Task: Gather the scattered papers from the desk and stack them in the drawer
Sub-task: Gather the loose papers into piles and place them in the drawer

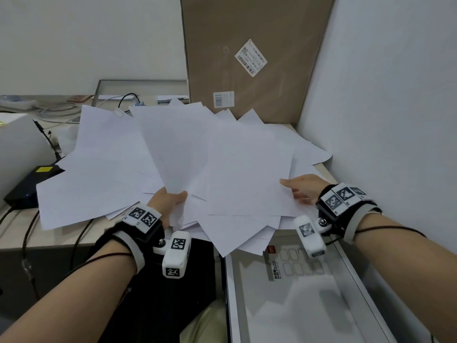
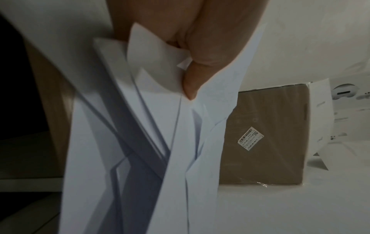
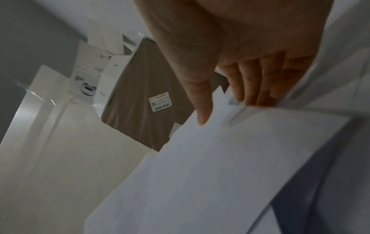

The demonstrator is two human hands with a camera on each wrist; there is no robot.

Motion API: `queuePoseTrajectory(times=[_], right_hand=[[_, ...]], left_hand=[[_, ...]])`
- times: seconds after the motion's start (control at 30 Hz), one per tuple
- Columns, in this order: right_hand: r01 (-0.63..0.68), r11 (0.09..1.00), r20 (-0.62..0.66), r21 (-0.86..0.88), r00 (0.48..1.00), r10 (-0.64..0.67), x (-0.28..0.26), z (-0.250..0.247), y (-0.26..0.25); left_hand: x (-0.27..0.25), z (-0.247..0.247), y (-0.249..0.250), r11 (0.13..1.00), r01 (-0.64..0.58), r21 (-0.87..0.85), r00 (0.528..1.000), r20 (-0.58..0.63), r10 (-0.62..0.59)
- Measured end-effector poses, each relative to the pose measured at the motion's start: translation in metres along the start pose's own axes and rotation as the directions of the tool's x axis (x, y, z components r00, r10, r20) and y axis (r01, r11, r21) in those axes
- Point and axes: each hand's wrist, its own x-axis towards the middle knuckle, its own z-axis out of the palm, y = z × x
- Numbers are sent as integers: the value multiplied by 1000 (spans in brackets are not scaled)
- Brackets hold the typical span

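A big fan of white papers [image 1: 197,164] spreads over the desk, and its near edge overhangs the open drawer [image 1: 228,293] at the lower right. My left hand [image 1: 178,199] grips the near left part of the fan, thumb on top; in the left wrist view the thumb [image 2: 192,71] pinches several sheet corners [image 2: 140,142]. My right hand [image 1: 294,191] holds the near right edge. In the right wrist view its thumb [image 3: 202,102] lies on the top sheet [image 3: 220,166] and the fingers [image 3: 256,88] reach under it.
A tall brown cardboard box [image 1: 247,58] leans against the back wall. A black device with a yellow label [image 1: 32,181], a white appliance [image 1: 17,142] and cables [image 1: 27,233] sit at the left. A white wall [image 1: 395,120] closes the right side. A label sheet [image 1: 294,266] lies in the drawer.
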Motion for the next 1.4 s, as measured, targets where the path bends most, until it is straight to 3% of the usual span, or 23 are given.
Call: queuePoseTrajectory(times=[0.1, 0.33, 0.47, 0.63, 0.77, 0.87, 0.93, 1.03, 1.17, 1.27, 1.4], right_hand=[[8, 1000, 11, -6, 1000, -8, 3, 5, -4], [169, 965, -200, -199, 957, -209, 10, -10, -5], [266, 933, -75, -241, 954, -291, -2, -21, -5], [270, 923, 83, -275, 963, -257, -7, 9, -6], [307, 919, 76, -247, 952, -297, -10, 44, -3], [262, 953, 11, -150, 965, -263, -3, 45, 2], [211, 977, 21, 16, 977, -211, 0, 38, 1], [196, 958, 27, 208, 978, -206, -5, 20, -11], [327, 854, 81, 404, 917, -390, -35, -8, -56], [496, 724, -77, 480, 846, -528, -54, -18, -86], [558, 705, -167, 438, 821, -546, -51, -10, -94]], left_hand=[[-4, 0, 2, 1000, 5, -3, 999, 51, -5], [-7, -2, 5, 999, -18, 49, 998, 67, 14], [-4, 0, 6, 995, -16, 99, 997, 81, 8], [-2, 20, 13, 963, -25, 269, 988, 156, -18], [2, 24, 8, 930, 13, 368, 958, 261, -117], [-6, 29, 15, 934, -61, 351, 988, 155, 6], [-12, 30, 22, 944, -96, 315, 994, 77, 75], [-20, 29, 34, 966, -190, 177, 981, 72, 179], [-41, 41, 79, 925, -380, -4, 918, 119, 378], [-46, 54, 116, 876, -483, -24, 869, 108, 482], [-46, 63, 141, 818, -575, -11, 812, 116, 572]])
